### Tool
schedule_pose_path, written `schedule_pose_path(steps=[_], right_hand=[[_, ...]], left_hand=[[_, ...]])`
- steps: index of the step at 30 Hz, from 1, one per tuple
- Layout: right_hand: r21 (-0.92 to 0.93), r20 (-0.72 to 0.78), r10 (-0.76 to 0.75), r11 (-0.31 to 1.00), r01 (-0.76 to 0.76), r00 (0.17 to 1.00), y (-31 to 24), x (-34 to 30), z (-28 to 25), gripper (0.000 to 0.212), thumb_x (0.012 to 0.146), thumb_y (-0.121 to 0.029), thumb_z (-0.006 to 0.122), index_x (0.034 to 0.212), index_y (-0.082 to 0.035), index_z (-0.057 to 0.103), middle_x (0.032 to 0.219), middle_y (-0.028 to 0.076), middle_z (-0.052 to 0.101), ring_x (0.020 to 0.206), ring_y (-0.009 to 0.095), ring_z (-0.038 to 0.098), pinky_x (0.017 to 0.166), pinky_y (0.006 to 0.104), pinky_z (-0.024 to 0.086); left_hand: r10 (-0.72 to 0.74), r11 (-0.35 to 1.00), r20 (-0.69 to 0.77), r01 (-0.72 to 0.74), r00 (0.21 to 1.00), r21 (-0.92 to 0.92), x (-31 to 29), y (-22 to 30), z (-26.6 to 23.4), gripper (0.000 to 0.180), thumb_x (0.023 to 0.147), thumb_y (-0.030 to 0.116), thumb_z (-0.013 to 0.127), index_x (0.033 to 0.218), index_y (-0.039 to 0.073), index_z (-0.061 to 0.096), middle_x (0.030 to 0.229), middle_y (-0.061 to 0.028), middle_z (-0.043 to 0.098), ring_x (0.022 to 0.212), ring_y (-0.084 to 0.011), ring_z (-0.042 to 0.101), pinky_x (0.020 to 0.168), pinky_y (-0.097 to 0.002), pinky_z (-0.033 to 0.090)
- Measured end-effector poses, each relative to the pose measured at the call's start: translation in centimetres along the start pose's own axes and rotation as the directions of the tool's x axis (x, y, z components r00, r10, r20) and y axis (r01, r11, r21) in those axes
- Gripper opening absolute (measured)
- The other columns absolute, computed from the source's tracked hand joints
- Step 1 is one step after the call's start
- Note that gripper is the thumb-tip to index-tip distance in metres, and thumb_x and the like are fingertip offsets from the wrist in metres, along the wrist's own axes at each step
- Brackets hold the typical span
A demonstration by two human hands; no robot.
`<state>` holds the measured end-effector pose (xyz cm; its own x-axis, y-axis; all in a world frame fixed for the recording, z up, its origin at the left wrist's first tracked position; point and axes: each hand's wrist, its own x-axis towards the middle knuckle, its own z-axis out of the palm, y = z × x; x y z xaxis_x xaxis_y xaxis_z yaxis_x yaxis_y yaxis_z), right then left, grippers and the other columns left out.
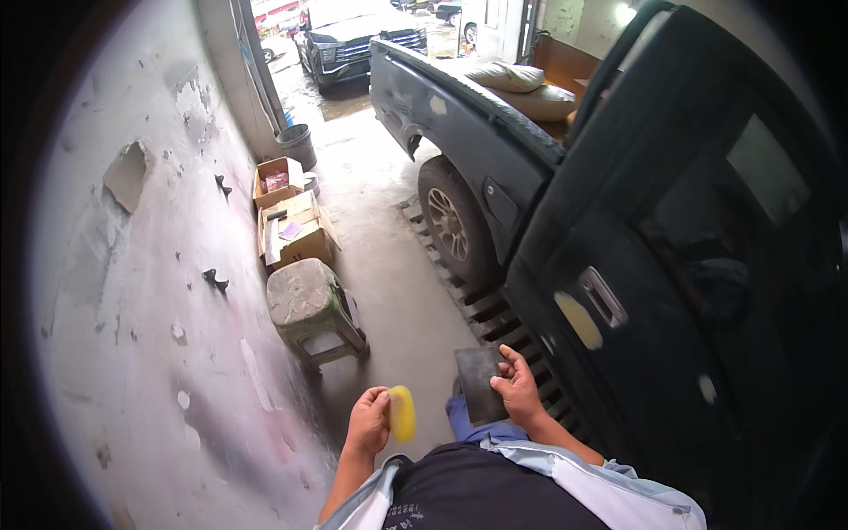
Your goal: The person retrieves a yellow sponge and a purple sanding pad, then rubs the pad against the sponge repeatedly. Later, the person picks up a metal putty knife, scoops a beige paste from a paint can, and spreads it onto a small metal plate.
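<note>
Between the thumb and fingers of my left hand [367,419] is a yellow oval pad [403,413], held upright at its edge. My right hand [518,387] grips a dark grey sheet of sandpaper [478,380] by its right side, thumb on the face toward me. Both hands are in front of my body, apart from each other. To the right stands a dark pickup truck [565,221]. Its door carries a pale filler patch [579,321] beside the handle [603,296], and a smaller light spot [707,389] lower down. Neither hand touches the truck.
A worn stool [307,296] stands along the peeling wall [168,291] at left. Behind it are open cardboard boxes [296,231] and a dark bucket [297,146]. A slatted floor grate [495,318] runs beside the rear wheel [449,216]. Another vehicle [358,49] is parked outside the doorway.
</note>
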<state>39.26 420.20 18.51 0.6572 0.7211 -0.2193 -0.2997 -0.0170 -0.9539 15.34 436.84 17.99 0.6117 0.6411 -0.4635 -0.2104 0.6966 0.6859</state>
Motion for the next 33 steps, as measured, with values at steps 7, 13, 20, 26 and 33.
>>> schedule_pose_path(steps=[7, 13, 20, 26, 33], right_hand=[[0.000, 0.054, 0.003, 1.000, -0.003, 0.999, -0.5, 19.9, 5.8, 0.066, 0.081, 0.002, 0.061, 0.142, -0.005, 0.037, 0.114, 0.006, 0.047, 0.096, 0.010, 0.048, 0.088, 0.0246, 0.043], [-0.030, 0.205, 0.000, 1.000, 0.006, 0.979, -5.7, 35.3, 12.9, 0.065, 0.083, 0.002, 0.060, 0.143, -0.005, 0.037, 0.109, 0.004, 0.045, 0.093, 0.009, 0.046, 0.087, 0.0235, 0.042], [-0.093, 0.259, 0.038, 0.996, -0.015, 0.965, -5.8, 51.9, 20.6, 0.064, 0.083, 0.004, 0.059, 0.142, -0.004, 0.036, 0.106, 0.002, 0.046, 0.091, 0.007, 0.047, 0.084, 0.0220, 0.042], [-0.251, 0.180, 0.103, 0.966, -0.055, 0.978, -5.5, 66.0, 28.5, 0.063, 0.083, 0.005, 0.057, 0.142, -0.001, 0.035, 0.102, 0.003, 0.051, 0.088, 0.008, 0.050, 0.080, 0.0218, 0.044], [-0.238, 0.228, 0.133, 0.968, -0.077, 0.964, -6.5, 80.9, 36.4, 0.063, 0.084, 0.007, 0.054, 0.142, 0.000, 0.033, 0.105, 0.005, 0.055, 0.087, 0.008, 0.053, 0.078, 0.0213, 0.045]], left_hand=[[0.006, 0.998, -0.112, -0.013, 0.994, -0.056, 16.0, 8.8, -1.1, 0.018, 0.097, 0.009, 0.051, 0.114, 0.002, 0.053, 0.101, -0.0097, 0.065, 0.090, -0.0192, 0.066, 0.079, -0.0343, 0.056], [0.041, 0.994, -0.214, -0.062, 0.976, -0.089, 26.1, 17.8, -0.3, 0.026, 0.091, 0.011, 0.065, 0.112, 0.004, 0.051, 0.095, -0.0064, 0.063, 0.085, -0.0161, 0.063, 0.075, -0.0326, 0.054], [0.058, 0.988, -0.234, -0.089, 0.971, -0.123, 41.5, 24.7, -3.1, 0.025, 0.091, 0.008, 0.061, 0.113, 0.002, 0.051, 0.098, -0.0084, 0.063, 0.087, -0.0183, 0.063, 0.080, -0.0337, 0.054], [0.032, 0.972, -0.144, -0.064, 0.989, -0.225, 55.9, 34.0, -6.4, 0.022, 0.092, 0.003, 0.055, 0.113, -0.001, 0.052, 0.101, -0.0096, 0.063, 0.090, -0.0190, 0.063, 0.085, -0.0342, 0.053], [0.026, 0.986, -0.209, -0.059, 0.978, -0.153, 68.1, 42.9, -9.4, 0.025, 0.092, 0.003, 0.057, 0.115, -0.002, 0.048, 0.102, -0.0130, 0.063, 0.091, -0.0198, 0.064, 0.081, -0.0346, 0.055]])
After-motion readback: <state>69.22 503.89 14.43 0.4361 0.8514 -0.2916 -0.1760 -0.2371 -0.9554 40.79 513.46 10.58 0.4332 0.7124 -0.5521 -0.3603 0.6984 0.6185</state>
